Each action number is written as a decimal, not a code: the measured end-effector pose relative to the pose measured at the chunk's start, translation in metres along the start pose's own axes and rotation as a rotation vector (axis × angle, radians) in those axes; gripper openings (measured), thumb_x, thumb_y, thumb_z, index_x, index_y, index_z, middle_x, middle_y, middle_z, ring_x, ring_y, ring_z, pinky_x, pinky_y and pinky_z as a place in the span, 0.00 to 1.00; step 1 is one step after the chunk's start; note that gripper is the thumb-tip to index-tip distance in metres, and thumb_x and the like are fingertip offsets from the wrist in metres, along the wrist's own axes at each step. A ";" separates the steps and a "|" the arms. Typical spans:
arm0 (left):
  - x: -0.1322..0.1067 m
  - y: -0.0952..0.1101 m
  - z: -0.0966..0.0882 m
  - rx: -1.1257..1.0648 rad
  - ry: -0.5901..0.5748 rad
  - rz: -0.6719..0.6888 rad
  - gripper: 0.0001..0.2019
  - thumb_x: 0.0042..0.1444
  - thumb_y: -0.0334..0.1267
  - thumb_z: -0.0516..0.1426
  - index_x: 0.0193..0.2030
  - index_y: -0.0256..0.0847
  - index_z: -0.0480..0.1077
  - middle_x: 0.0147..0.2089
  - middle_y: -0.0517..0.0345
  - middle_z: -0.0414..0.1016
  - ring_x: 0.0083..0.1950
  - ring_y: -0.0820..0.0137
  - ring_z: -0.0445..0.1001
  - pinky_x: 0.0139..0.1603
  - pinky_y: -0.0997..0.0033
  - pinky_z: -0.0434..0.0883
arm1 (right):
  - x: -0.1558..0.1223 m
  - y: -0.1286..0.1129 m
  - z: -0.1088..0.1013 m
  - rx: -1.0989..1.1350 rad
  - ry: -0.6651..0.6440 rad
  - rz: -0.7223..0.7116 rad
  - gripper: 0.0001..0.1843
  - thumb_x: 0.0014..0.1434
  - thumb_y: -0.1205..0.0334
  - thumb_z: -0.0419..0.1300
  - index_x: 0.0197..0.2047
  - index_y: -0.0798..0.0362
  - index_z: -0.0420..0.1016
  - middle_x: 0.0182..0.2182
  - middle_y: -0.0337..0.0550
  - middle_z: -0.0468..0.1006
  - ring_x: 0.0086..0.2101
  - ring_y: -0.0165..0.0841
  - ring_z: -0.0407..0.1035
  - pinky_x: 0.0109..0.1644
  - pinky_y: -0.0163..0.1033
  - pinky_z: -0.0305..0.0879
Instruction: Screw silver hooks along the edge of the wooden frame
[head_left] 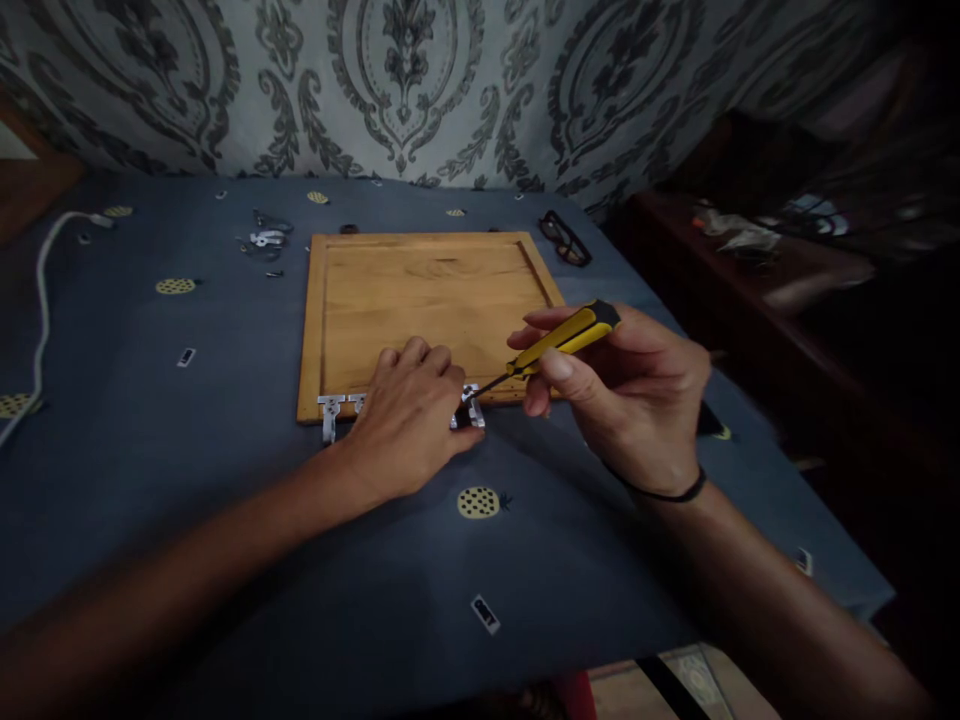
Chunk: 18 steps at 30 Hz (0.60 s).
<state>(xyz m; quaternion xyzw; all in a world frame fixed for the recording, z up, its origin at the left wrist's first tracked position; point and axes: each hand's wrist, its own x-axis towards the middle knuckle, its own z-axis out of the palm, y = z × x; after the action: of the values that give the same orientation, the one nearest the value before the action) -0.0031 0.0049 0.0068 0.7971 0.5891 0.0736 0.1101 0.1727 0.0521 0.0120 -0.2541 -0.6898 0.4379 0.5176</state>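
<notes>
A wooden panel (442, 300) with a raised frame lies flat on the blue tablecloth. Along its near edge sit metal hinges: one hinge (330, 412) at the left corner, and another hinge (471, 400) by my left fingertips. My left hand (416, 415) rests over the near edge, its fingers bent on the wood and its thumb at the right-hand hinge; part of the hardware is hidden beneath it. In my right hand (630, 390) is a yellow and black screwdriver (562, 340), held tilted between thumb and fingers. Its tip reaches down to the right-hand hinge.
Small metal hardware (268, 238) lies beyond the panel's left side. Black-framed glasses (564, 238) are at the far right. A white cable (45, 300) runs along the left. A patterned wall (405, 90) closes the back, and a dark red surface (720, 270) stands right of the table.
</notes>
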 end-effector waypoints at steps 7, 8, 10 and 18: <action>0.000 -0.001 0.001 0.013 0.004 0.007 0.16 0.63 0.48 0.64 0.47 0.37 0.76 0.51 0.47 0.77 0.57 0.51 0.69 0.55 0.53 0.66 | -0.001 -0.001 0.001 0.017 -0.001 0.021 0.06 0.58 0.60 0.74 0.40 0.48 0.84 0.38 0.39 0.86 0.19 0.25 0.73 0.21 0.32 0.73; 0.000 -0.001 0.001 0.011 0.006 0.007 0.16 0.63 0.48 0.64 0.48 0.37 0.76 0.51 0.46 0.76 0.57 0.51 0.69 0.55 0.53 0.66 | -0.001 -0.001 0.001 0.019 -0.003 0.014 0.06 0.58 0.61 0.73 0.40 0.47 0.84 0.38 0.39 0.86 0.19 0.25 0.74 0.21 0.33 0.74; 0.000 -0.001 0.002 0.006 0.014 0.008 0.16 0.63 0.48 0.64 0.47 0.36 0.77 0.50 0.47 0.76 0.57 0.51 0.69 0.55 0.53 0.65 | -0.002 -0.001 0.001 0.015 -0.005 0.006 0.06 0.58 0.60 0.74 0.39 0.47 0.84 0.38 0.40 0.86 0.19 0.26 0.73 0.21 0.34 0.74; 0.000 0.000 0.001 0.006 -0.007 -0.003 0.17 0.62 0.48 0.65 0.49 0.36 0.77 0.51 0.47 0.76 0.57 0.51 0.69 0.56 0.52 0.66 | -0.002 -0.001 0.002 0.023 -0.018 0.008 0.06 0.58 0.62 0.73 0.40 0.46 0.84 0.38 0.39 0.86 0.20 0.26 0.74 0.21 0.33 0.75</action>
<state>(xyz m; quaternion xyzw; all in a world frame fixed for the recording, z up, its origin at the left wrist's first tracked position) -0.0030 0.0046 0.0060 0.7969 0.5901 0.0689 0.1097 0.1716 0.0495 0.0115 -0.2469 -0.6884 0.4502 0.5123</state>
